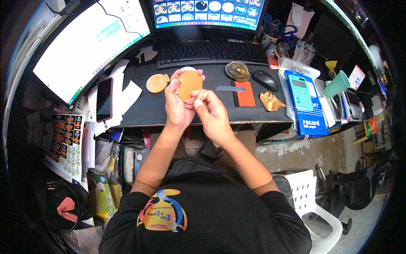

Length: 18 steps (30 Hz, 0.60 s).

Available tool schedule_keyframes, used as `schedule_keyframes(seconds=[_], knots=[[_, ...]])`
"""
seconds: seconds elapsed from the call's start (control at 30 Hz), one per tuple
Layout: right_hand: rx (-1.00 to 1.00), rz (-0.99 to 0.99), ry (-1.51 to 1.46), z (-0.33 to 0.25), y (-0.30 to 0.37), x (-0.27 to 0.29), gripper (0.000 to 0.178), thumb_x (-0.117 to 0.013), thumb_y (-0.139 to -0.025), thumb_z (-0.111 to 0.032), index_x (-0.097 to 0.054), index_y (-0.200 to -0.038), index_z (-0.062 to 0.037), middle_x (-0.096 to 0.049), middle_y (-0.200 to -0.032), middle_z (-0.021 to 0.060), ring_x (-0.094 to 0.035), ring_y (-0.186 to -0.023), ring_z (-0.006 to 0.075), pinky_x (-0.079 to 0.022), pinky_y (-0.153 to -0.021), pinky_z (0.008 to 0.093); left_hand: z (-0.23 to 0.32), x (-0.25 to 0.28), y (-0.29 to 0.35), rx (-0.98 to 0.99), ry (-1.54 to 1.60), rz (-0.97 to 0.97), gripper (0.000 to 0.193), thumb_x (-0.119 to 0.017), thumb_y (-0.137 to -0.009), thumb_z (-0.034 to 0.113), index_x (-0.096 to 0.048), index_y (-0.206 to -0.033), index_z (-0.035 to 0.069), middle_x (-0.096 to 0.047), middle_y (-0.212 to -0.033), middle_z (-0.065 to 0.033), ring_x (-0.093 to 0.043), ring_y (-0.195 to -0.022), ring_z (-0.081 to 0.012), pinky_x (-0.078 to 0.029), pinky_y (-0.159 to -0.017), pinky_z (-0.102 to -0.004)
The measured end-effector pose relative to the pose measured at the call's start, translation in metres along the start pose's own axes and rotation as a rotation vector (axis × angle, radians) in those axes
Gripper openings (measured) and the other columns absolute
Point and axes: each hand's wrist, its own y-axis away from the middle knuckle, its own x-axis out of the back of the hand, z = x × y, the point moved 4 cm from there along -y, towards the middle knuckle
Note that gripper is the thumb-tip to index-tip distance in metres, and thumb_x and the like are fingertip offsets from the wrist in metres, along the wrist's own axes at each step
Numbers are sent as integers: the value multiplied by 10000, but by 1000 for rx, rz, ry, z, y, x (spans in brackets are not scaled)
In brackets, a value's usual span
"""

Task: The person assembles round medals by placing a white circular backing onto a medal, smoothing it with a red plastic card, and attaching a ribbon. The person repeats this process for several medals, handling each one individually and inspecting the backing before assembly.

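My left hand (177, 108) is closed around a flat, round tan disc (190, 84), holding it up over the front part of the desk. The fingers of my right hand (211, 114) are pinched together at the lower right edge of that disc. To the left of the disc, a round wooden piece with a small tab (157, 84) lies on the dark desk mat. An orange-red squeegee (244, 96) rests to the right of my hands, with a bare cutter blade (230, 89) across it. Crumpled brown paper (271, 102) sits farther right.
Behind my hands stand a black keyboard (211, 51) and two screens. A coiled dark roll (237, 71) and a mouse (265, 80) lie at right, beside a teal calculator (299, 91) on a blue record book (313, 122). A phone (104, 99) lies on papers at left.
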Motion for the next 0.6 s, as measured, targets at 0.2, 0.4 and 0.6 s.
schedule_keyframes(seconds=[0.2,0.4,0.6], knots=[[-122,34,-164,-9,-4,6,122,-610,-933,-38,-527,-1014,0,-584,-965,74,-606,-855,110,-543,-747,261,3,-3,8,-33,-120,-36,418,-352,-998,420,-418,-1274,113,-503,-1335,-239,-510,-1247,-325,-422,-1046,-430],[-96,90,-170,-15,-1,3,137,-640,-904,-11,-553,-1004,21,-578,-965,69,-602,-831,91,-544,-718,235,4,-7,5,-174,-346,-102,404,-377,-970,352,-381,-1291,106,-462,-1359,-175,-441,-1289,-256,-373,-1068,-389],[48,123,18,-23,-1,6,52,-660,-881,-8,-637,-913,24,-593,-966,57,-605,-794,82,-534,-704,216,6,-9,8,-192,-444,-95,423,-434,-935,312,-361,-1298,109,-420,-1374,-114,-391,-1295,-192,-351,-1017,-324]])
